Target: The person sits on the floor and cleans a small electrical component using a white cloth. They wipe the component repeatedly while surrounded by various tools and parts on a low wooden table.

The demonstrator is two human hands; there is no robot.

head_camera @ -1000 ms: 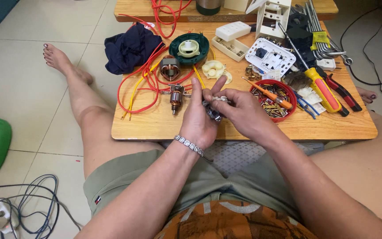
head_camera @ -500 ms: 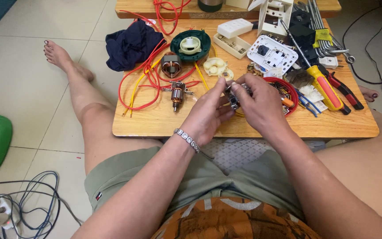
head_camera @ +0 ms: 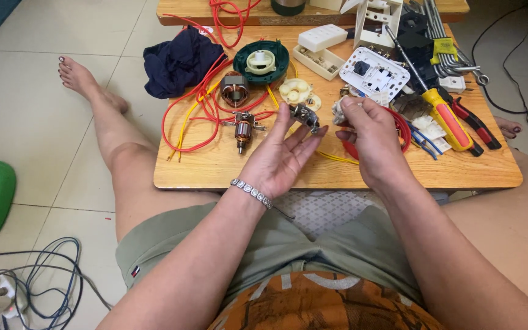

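Over the wooden board [head_camera: 227,168], the hands have parted: left hand [head_camera: 279,156] fingers hold a small metal part [head_camera: 305,116], right hand [head_camera: 371,137] pinches a pale piece [head_camera: 339,113]

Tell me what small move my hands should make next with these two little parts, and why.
Probably bring the hands back together above the wooden board. The left hand holds a small metal part at its fingertips, palm up, and the right hand pinches a small pale piece just beside it, with a gap between them. Closing that gap would let you line them up.

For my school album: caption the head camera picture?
Left hand holds a small metal part; right hand pinches another.
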